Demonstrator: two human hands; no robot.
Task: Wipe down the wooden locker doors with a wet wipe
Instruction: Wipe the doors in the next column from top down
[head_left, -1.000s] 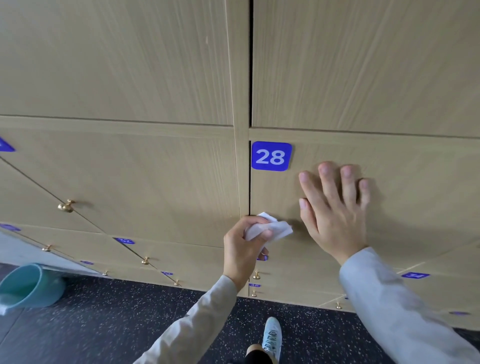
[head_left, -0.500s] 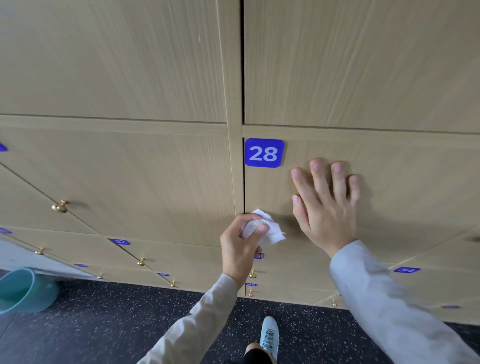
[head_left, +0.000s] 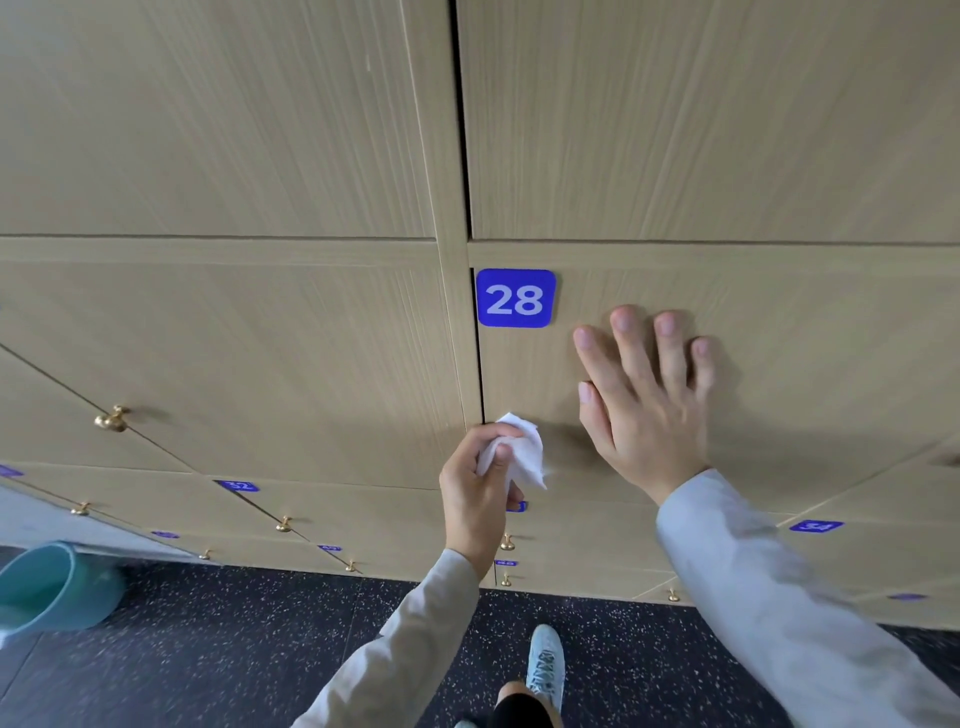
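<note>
The left hand (head_left: 475, 499) grips a crumpled white wet wipe (head_left: 519, 452), its fingers curled around it at the left edge of locker door 28 (head_left: 779, 364). The right hand (head_left: 644, 410) presses flat on that door, fingers straight and spread, just right of the blue number plate (head_left: 515, 298).

The left hand (head_left: 480, 499) was raised on a bent wrist, its fingers (head_left: 506, 434) and thumb curled round a crumpled wet wipe (head_left: 519, 452), the back of the hand turned to the camera. The right hand (head_left: 641, 410) lay flat, palm forward, its fingers straight and slightly spread, pressing on the locker door (head_left: 779, 364) to the right of the left hand. Both forearms wore light grey sleeves (head_left: 769, 597) and reached up from the near edge.
</note>
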